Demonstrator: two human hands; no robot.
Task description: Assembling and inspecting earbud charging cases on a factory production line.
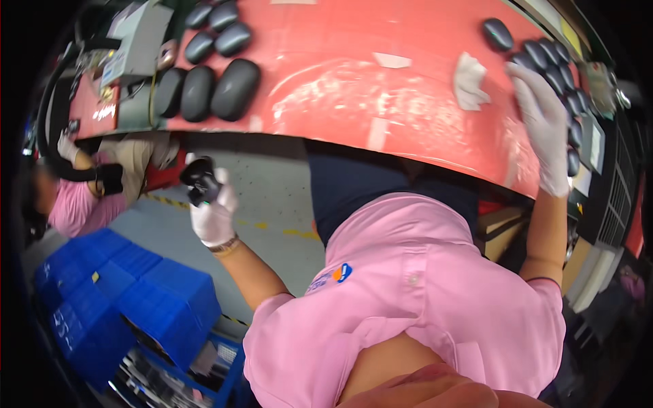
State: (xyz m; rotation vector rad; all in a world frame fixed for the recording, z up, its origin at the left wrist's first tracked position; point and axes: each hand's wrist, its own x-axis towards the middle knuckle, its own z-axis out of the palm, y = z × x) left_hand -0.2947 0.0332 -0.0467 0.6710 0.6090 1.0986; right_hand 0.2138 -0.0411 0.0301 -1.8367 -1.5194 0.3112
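My left hand (pixel 215 212), in a white glove, is held out past the table's edge over the floor. Its fingers are closed around a small glossy black case (pixel 201 180), which looks opened up, lid raised. My right hand (pixel 546 126), gloved too, lies over the right end of the red-covered table (pixel 326 88). Its fingers are stretched toward a cluster of dark oval cases (pixel 534 51), the fingertips right beside them; whether they touch one I cannot tell. A single dark oval case (pixel 497 34) sits a little left of the cluster.
Several dark cases (pixel 235 88) stand at the table's left, beside a grey box-shaped device (pixel 139 44). A crumpled white cloth (pixel 471 81) lies left of my right hand. Blue boxes (pixel 129 292) are stacked at lower left. A co-worker in pink (pixel 88 207) is at far left.
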